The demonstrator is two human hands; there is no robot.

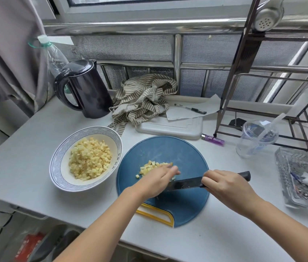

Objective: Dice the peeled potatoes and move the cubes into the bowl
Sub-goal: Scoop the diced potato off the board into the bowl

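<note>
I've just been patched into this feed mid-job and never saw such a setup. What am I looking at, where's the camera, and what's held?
No machine here: these are a person's two bare arms, filmed by one wide-angle camera worn on the head, looking forward and down. The right hand grips a dark knife by its handle, blade low over the round blue cutting board. The left hand, fingers fairly straight, lies on a small pile of potato cubes on the board. Left of the board stands a patterned bowl heaped with diced potato. Behind on the white table are a black kettle, a striped cloth and a purple lighter.
</note>
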